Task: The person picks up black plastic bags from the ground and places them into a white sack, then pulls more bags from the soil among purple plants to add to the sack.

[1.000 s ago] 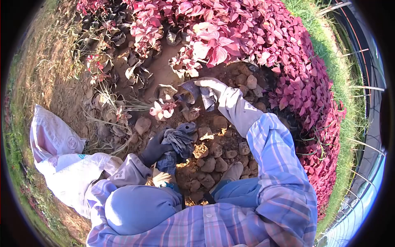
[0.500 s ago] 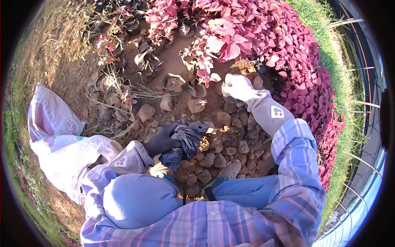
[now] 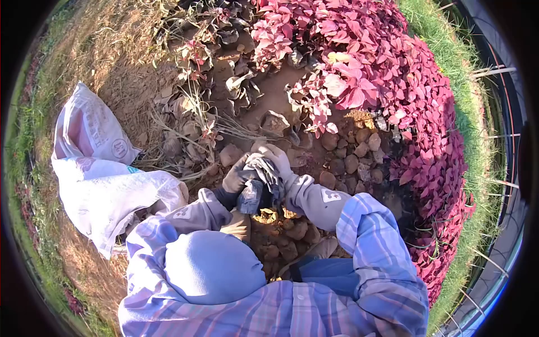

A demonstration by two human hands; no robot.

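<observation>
My left hand [image 3: 234, 178], in a dark glove, is closed around a crumpled black plastic bag [image 3: 266, 173] that hangs in folds. From the other side, my right hand [image 3: 273, 155], in a pale grey glove, curls over the top of the same bag. Its fingertips are partly hidden by the folds. Both hands meet in front of my body, above brown clods [image 3: 292, 227]. Just beyond them lies a patch of bare soil with a curled dry leaf [image 3: 275, 122].
A white woven sack [image 3: 112, 188] slumps at the left. Dense magenta-leaved plants [image 3: 421, 95] fill the right side, with grass [image 3: 469, 112] and a wire fence [image 3: 502, 182] beyond. Withered plants [image 3: 241, 84] stand ahead. More clods [image 3: 353, 160] lie to the right.
My right hand has moved left and toward me, from beside the magenta plants to the plastic bag. My left hand still holds the bag. The view has shifted slightly.
</observation>
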